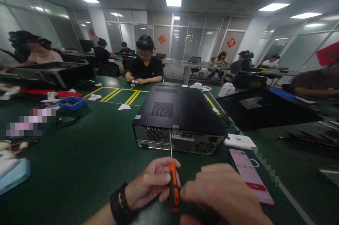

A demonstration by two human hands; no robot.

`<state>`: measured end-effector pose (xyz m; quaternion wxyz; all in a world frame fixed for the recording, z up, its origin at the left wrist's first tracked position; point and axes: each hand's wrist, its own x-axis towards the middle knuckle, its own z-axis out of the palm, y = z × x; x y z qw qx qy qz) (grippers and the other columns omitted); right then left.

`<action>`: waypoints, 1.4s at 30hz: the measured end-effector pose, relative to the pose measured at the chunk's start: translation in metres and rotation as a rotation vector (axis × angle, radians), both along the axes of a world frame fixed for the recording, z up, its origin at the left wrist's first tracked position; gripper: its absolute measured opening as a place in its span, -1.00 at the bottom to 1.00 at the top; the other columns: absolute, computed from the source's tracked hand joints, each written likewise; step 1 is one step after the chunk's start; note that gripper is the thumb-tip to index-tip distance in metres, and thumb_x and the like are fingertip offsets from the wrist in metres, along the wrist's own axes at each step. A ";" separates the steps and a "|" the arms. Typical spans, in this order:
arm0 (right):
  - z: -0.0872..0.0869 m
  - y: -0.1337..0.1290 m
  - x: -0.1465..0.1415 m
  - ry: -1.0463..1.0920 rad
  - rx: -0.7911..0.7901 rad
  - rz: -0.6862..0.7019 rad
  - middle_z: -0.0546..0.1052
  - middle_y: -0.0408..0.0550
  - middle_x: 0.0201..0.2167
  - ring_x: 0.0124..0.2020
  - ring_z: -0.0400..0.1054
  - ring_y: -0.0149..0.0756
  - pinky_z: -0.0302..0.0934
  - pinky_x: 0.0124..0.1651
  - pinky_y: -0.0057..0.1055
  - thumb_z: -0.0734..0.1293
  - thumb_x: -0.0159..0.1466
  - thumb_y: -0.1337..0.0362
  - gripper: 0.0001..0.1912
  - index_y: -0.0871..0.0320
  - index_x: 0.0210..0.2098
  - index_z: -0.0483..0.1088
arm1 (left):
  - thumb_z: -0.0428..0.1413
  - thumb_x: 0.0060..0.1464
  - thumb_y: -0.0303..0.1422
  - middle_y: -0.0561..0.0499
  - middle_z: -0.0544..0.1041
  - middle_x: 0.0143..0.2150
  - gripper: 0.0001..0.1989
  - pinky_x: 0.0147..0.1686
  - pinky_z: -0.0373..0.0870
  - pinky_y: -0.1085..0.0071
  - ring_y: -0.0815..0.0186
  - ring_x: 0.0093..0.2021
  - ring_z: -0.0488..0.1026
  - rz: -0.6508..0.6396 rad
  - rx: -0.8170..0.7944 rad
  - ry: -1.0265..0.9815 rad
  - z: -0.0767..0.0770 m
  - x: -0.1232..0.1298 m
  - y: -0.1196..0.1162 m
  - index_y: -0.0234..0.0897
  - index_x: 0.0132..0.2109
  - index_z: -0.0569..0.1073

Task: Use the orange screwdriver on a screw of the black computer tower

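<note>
A black computer case [185, 106] lies flat on the green table [106, 168], its rear panel with vents and ports facing me. An orange and black screwdriver [173, 186] points away from me, its metal shaft reaching the upper edge of the rear panel. My left hand [153, 181], with a dark watch and beaded bracelet at the wrist, has its fingers around the front of the handle. Just right of the handle is my right hand [219, 193], its fingers curled and its fingertips partly hidden, so any contact with the handle is unclear.
A phone [251, 175] showing a timer and a white box [239, 141] lie right of the case. A black panel [265, 108] lies farther right. At left are a blue tray [71, 102] and an open case [53, 75]. A person sits across the table.
</note>
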<state>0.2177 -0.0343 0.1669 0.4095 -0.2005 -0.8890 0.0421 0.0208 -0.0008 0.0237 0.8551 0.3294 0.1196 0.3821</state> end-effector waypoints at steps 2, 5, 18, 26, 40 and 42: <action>-0.036 0.015 0.001 0.204 0.149 -0.158 0.35 -0.21 -0.51 -0.49 0.31 -0.43 0.22 -0.27 -0.37 0.23 0.46 0.21 -0.86 0.14 -0.19 0.30 | 0.34 0.13 -0.36 -0.12 0.57 -0.19 -0.51 -0.57 0.41 0.65 0.50 -0.50 0.46 0.006 -0.001 -0.001 0.001 0.001 -0.001 -0.39 0.15 0.43; -0.087 0.031 0.009 0.157 0.224 -0.178 0.30 -0.17 -0.51 -0.50 0.26 -0.42 0.13 -0.35 -0.40 0.23 0.38 0.18 -0.82 0.19 -0.20 0.30 | 0.35 0.12 -0.35 -0.09 0.56 -0.21 -0.48 -0.57 0.41 0.66 0.51 -0.50 0.45 0.012 -0.002 0.005 0.003 0.001 -0.001 -0.38 0.16 0.39; -0.122 0.017 -0.010 0.048 0.112 0.001 0.42 -0.27 -0.55 -0.64 0.31 -0.51 0.10 -0.54 -0.48 0.03 0.61 0.08 -0.67 0.20 0.08 0.21 | 0.41 0.07 -0.25 -0.05 0.50 -0.26 -0.45 -0.56 0.36 0.69 0.54 -0.47 0.41 0.070 -0.017 0.075 0.004 -0.002 -0.005 -0.40 0.13 0.45; -0.121 0.018 -0.006 0.025 0.127 0.077 0.52 -0.13 -0.42 -0.47 0.42 -0.46 0.20 -0.41 -0.49 0.04 0.62 0.11 -0.62 0.25 0.15 0.28 | 0.37 0.11 -0.33 -0.03 0.49 -0.27 -0.54 -0.57 0.37 0.71 0.57 -0.50 0.40 0.047 -0.008 0.002 0.006 0.001 -0.006 -0.39 0.10 0.47; -0.125 0.017 -0.014 0.056 0.055 -0.011 0.34 -0.32 -0.58 -0.65 0.26 -0.54 0.07 -0.54 -0.50 -0.05 0.61 -0.11 -0.52 0.12 -0.02 0.24 | 0.34 0.14 -0.34 -0.02 0.48 -0.26 -0.54 -0.62 0.19 0.69 0.59 -0.54 0.29 0.033 -0.024 0.019 0.007 -0.001 -0.002 -0.33 0.13 0.41; -0.125 0.016 -0.015 -0.050 0.123 -0.042 0.32 -0.31 -0.59 -0.65 0.24 -0.50 0.00 -0.57 -0.43 -0.10 0.63 0.00 -0.53 0.12 -0.01 0.28 | 0.40 0.07 -0.30 0.02 0.44 -0.29 -0.47 -0.55 0.22 0.68 0.61 -0.52 0.27 0.064 -0.030 0.058 0.007 -0.001 -0.003 -0.33 0.12 0.40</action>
